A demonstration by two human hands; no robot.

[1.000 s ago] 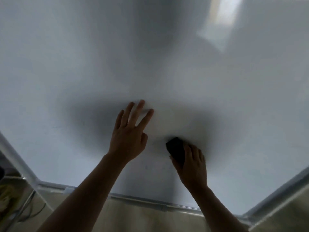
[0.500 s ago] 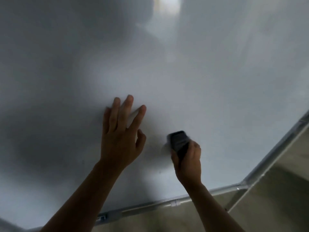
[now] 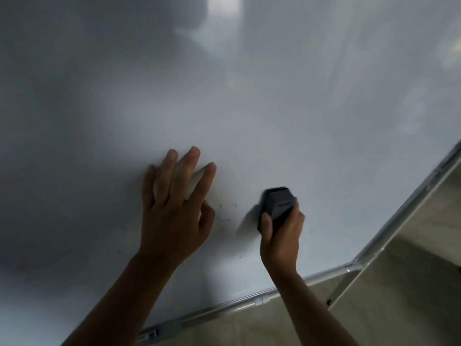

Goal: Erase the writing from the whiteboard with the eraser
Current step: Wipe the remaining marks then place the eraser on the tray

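My right hand (image 3: 280, 233) grips a dark eraser (image 3: 278, 204) against the lower part of a whiteboard (image 3: 274, 108), thumb curled along the eraser's left edge and the other fingers wrapped round its right side. The eraser's upper end stands clear of my grasp, tilted slightly to the right, and its left edge shows a little blur. My left hand (image 3: 174, 208) lies flat on the whiteboard just to the left, fingers (image 3: 192, 161) straight and spread, holding nothing, with the thumb bent in toward the palm. Between the two hands, faint grey marks (image 3: 227, 212) of writing show on the white face, near my left thumb; they are too pale to read. A smaller speck (image 3: 240, 257) sits lower down, between my wrists. The whiteboard's metal frame (image 3: 324, 277) runs along the bottom edge and turns up at a corner on the right, below my right forearm. Beyond the frame lies a pale tiled floor (image 3: 386, 308). A bright reflection (image 3: 222, 16) glares near the top of the whiteboard, and the left half lies in grey shadow.
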